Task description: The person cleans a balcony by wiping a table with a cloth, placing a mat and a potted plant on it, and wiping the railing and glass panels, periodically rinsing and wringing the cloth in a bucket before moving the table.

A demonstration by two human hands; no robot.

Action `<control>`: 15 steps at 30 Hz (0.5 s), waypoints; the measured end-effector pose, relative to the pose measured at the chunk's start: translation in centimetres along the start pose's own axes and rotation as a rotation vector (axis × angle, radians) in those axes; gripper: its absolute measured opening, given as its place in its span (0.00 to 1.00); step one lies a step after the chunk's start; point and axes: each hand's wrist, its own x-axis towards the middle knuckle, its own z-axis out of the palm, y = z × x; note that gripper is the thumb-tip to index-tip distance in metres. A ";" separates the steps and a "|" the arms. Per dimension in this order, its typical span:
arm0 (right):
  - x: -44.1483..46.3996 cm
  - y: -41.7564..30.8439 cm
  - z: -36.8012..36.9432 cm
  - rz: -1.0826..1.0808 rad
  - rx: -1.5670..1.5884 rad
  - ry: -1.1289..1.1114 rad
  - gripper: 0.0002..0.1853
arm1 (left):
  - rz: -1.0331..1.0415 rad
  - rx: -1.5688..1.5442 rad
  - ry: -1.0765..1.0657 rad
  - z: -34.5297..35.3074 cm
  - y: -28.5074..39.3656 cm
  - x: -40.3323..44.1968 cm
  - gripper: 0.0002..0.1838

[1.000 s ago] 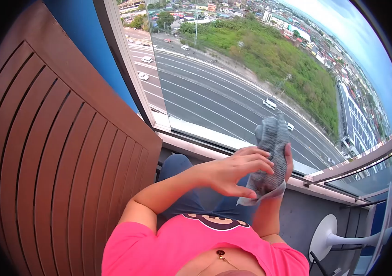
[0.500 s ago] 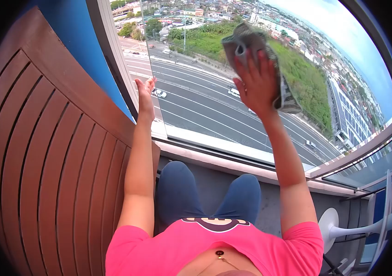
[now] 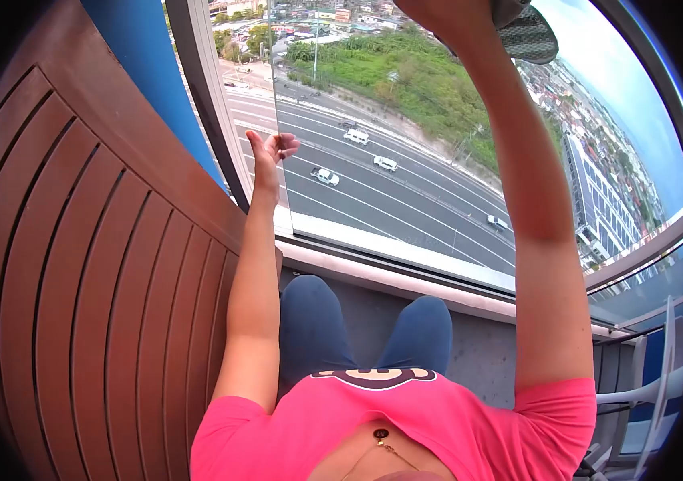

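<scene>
My right hand (image 3: pixel 457 18) is reaching to the top of the view, and its fingers are cut off by the frame. A grey checked cloth (image 3: pixel 529 36) is with this hand against the glass pane (image 3: pixel 357 192), with part of it hanging out on the right. By the pane's left edge, my left hand (image 3: pixel 271 159) is raised with thumb and fingers apart, holding nothing that I can see. Whether it touches the glass edge I cannot tell.
A brown slatted wooden bench or table (image 3: pixel 101 264) runs along my left. A metal frame (image 3: pixel 405 276) borders the pane's bottom. A white chair (image 3: pixel 646 393) stands at the right. Through the glass, a road with several vehicles lies far below.
My right hand has moved up with the cloth, partly out of view. My left hand has shifted slightly right in the view, and its fingers are a little more bent.
</scene>
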 end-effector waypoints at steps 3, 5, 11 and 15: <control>-4.7 -4.9 4.8 0.023 0.207 0.007 0.20 | 0.005 -0.011 -0.019 -0.2 -0.2 0.1 0.52; -10.9 -13.4 5.3 0.085 0.364 -0.237 0.24 | 0.003 -0.040 -0.040 -0.4 -0.3 0.2 0.52; -27.1 -27.6 6.8 0.882 1.903 -0.878 0.22 | -0.022 -0.048 -0.071 -0.7 -0.4 0.3 0.54; -13.4 -16.4 6.6 -0.144 0.543 -0.404 0.17 | -0.103 -0.103 -0.086 -0.6 0.5 0.2 0.57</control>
